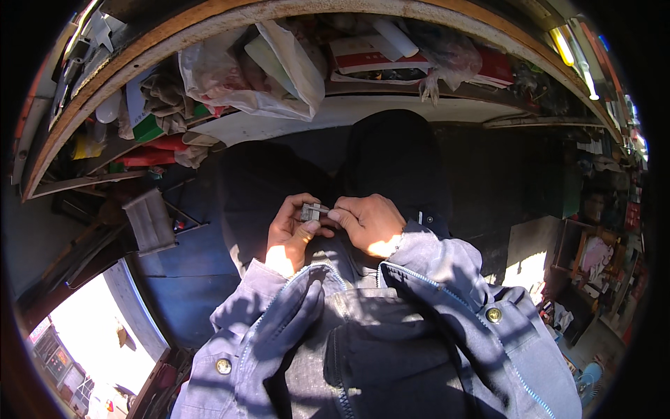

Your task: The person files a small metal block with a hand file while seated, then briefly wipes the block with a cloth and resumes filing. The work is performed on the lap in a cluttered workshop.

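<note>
Above my lap, my left hand [293, 228] pinches a small grey metal block [311, 212] between thumb and fingers. My right hand [369, 220] grips a thin, light-grey rod-like piece [324, 210] whose far end meets the block. Whether that end sits in a slot or only rests on the block cannot be made out. Both hands are close together in front of my open grey-blue jacket [434, 314]. My fingers cover part of the block and most of the rod.
A worn bench edge [345, 6] curves across the top. The shelf under it holds a white plastic bag [293, 68], a red-and-white box [374, 57] and a white roll [395, 37]. At left stands a folding stool [151, 221] near a bright doorway [94, 314]. A blue fan [590, 378] is at lower right.
</note>
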`<state>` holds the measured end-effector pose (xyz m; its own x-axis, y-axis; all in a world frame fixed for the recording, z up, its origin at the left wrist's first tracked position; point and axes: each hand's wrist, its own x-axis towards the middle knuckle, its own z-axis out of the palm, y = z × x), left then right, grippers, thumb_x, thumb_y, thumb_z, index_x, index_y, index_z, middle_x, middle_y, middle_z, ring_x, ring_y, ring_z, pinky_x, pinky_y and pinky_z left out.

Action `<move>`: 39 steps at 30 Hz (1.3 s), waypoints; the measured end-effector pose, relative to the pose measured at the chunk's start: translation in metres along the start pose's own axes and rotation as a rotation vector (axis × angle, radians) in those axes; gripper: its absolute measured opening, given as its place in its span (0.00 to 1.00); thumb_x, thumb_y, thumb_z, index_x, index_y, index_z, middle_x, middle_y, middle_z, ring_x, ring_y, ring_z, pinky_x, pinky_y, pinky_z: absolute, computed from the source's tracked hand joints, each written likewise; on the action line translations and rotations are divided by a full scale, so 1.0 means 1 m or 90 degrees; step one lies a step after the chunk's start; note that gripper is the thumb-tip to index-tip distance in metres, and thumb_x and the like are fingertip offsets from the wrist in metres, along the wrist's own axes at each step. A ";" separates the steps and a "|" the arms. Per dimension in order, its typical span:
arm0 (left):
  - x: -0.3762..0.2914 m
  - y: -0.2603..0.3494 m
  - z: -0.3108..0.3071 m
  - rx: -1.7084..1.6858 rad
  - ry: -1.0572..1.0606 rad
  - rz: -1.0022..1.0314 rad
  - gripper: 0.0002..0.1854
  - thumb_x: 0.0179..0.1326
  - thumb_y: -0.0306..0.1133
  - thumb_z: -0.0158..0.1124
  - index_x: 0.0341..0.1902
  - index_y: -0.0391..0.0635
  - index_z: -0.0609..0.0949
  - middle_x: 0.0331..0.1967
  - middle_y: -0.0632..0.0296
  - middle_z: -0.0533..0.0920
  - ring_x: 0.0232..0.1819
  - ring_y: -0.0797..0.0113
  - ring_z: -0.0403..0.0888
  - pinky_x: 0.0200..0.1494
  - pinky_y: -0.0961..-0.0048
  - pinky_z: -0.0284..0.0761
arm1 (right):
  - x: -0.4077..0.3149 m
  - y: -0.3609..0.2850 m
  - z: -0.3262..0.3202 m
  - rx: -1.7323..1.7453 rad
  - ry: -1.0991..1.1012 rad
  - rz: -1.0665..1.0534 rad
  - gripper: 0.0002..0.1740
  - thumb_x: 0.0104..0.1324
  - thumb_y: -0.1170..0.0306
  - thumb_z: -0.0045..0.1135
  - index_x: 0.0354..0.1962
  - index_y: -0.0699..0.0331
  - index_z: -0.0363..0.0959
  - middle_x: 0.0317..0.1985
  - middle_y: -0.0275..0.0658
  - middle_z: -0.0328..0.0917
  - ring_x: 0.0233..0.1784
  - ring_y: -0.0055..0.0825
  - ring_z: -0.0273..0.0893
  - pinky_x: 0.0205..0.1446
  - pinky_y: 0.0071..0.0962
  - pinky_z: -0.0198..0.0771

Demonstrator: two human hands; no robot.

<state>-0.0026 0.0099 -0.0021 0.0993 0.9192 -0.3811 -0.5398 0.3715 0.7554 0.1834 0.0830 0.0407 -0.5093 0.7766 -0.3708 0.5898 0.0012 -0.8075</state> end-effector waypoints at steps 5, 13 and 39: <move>0.001 -0.001 0.000 -0.002 0.003 -0.001 0.19 0.68 0.18 0.57 0.62 0.37 0.70 0.48 0.48 0.81 0.47 0.57 0.86 0.51 0.66 0.85 | 0.002 0.002 0.000 -0.013 0.014 0.005 0.14 0.72 0.61 0.55 0.32 0.61 0.80 0.22 0.49 0.78 0.29 0.52 0.79 0.32 0.42 0.71; 0.001 -0.001 -0.001 -0.015 0.002 0.000 0.19 0.69 0.20 0.57 0.62 0.37 0.70 0.49 0.47 0.81 0.49 0.55 0.86 0.51 0.66 0.85 | 0.003 0.002 -0.001 -0.015 0.005 0.014 0.14 0.71 0.61 0.55 0.32 0.62 0.80 0.22 0.49 0.77 0.29 0.52 0.79 0.32 0.43 0.71; 0.001 -0.001 -0.003 -0.015 -0.004 -0.007 0.18 0.70 0.19 0.56 0.62 0.38 0.70 0.49 0.48 0.81 0.50 0.54 0.86 0.51 0.65 0.85 | 0.004 0.001 -0.002 -0.008 0.026 0.012 0.13 0.72 0.61 0.55 0.34 0.61 0.81 0.21 0.49 0.77 0.27 0.51 0.79 0.32 0.41 0.70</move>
<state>-0.0048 0.0100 -0.0049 0.1102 0.9159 -0.3860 -0.5582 0.3784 0.7385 0.1832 0.0871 0.0392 -0.4718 0.8020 -0.3664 0.6067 -0.0062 -0.7949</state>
